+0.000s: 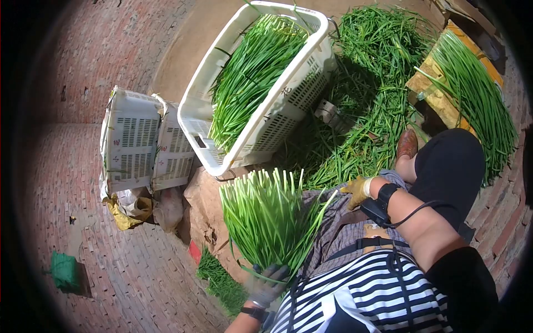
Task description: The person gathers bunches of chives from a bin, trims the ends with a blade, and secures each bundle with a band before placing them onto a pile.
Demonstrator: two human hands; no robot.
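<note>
Head view: bundle of green stalks (264,219) is lying in front of the left hand (268,284), pale ends pointing away, leafy end sitting at the glove. One stalk on the bundle's edge is leaning out toward the right hand (358,191). White crate (286,108) with more stalks is standing just beyond the bundle.

Leaves are hiding part of the left fingers; the left forearm is running off the bottom edge. Right fingertips are hard to make out, and dark corners are cutting off the surroundings.

Left hand is gripping the bundle's leafy end, fingers curling around it. Right hand is hovering near the leaning stalk's tip; can't tell whether it's touching or how far its fingers are opening.
</note>
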